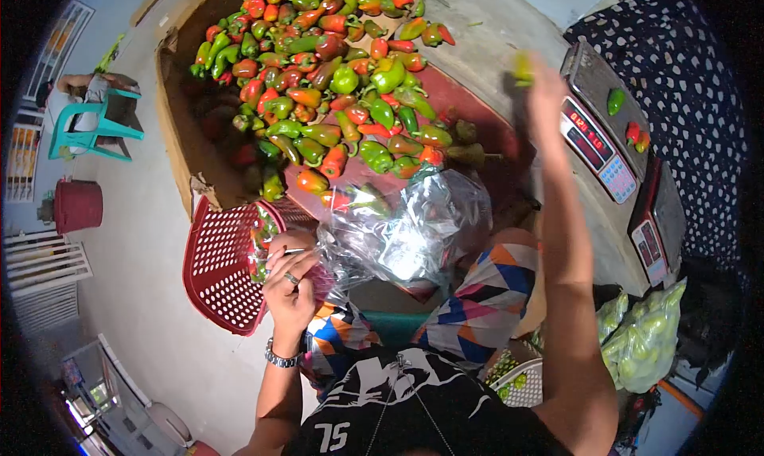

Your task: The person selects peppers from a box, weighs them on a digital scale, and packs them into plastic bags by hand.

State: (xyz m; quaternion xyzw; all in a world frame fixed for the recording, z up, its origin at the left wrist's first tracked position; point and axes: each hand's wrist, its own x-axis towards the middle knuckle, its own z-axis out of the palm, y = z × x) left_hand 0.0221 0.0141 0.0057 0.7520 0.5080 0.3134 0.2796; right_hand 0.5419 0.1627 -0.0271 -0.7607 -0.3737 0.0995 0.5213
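Observation:
My right hand (546, 90) is stretched forward beside the weighing scale, smeared by motion. At its fingers is a yellow-green pepper (523, 69), also blurred. My left hand (290, 279), with a ring and a wristwatch, is closed over my lap at the edge of a clear plastic bag (406, 229). The bag spreads, crumpled and shiny, across the near side of the pepper heap (318, 82). Red, green and mixed-colour peppers make up the heap. On the scale's metal plate (609, 82) lie a green pepper (615, 101) and red ones (637, 136).
A red perforated basket (227, 277) stands left of my left hand, beside the cardboard edge (171, 130) around the heap. A second scale (656, 225) sits nearer me on the right. Bagged green produce (649, 337) is below it. A teal chair (99, 126) stands far left.

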